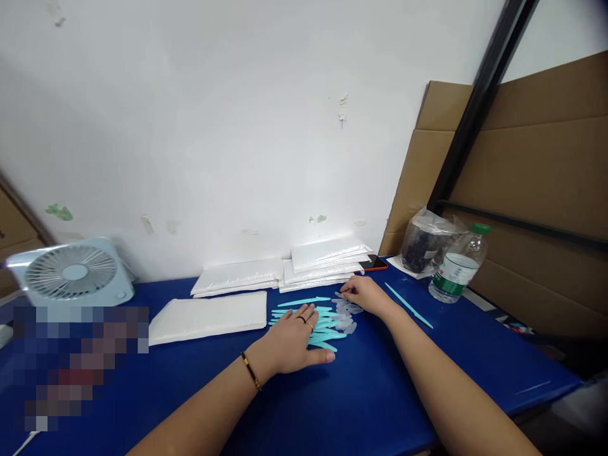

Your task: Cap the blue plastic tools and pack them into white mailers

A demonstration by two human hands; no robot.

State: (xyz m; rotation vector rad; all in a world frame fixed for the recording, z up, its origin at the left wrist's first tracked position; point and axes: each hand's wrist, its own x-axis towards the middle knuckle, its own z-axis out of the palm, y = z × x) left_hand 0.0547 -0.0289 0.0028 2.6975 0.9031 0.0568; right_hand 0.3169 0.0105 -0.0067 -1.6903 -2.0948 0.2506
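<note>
My left hand (295,339) lies flat with its fingers stretched over a pile of slim teal eyebrow razors (327,335), hiding part of them. One teal razor (304,301) lies apart, just beyond the pile. Small clear plastic caps (349,310) form a loose heap at the pile's right side. At the far edge of that heap, my right hand (363,294) pinches a clear cap between thumb and fingers; the fingers partly cover it. Another single teal razor (409,306) rests to the right of my right forearm.
White padded packs (209,316) lie at left, with stacked packs (327,256) along the wall. A phone (373,263), a plastic bottle (458,266) and a bagged dark object (422,244) stand right. A fan (73,272) is far left on the blue table (370,399).
</note>
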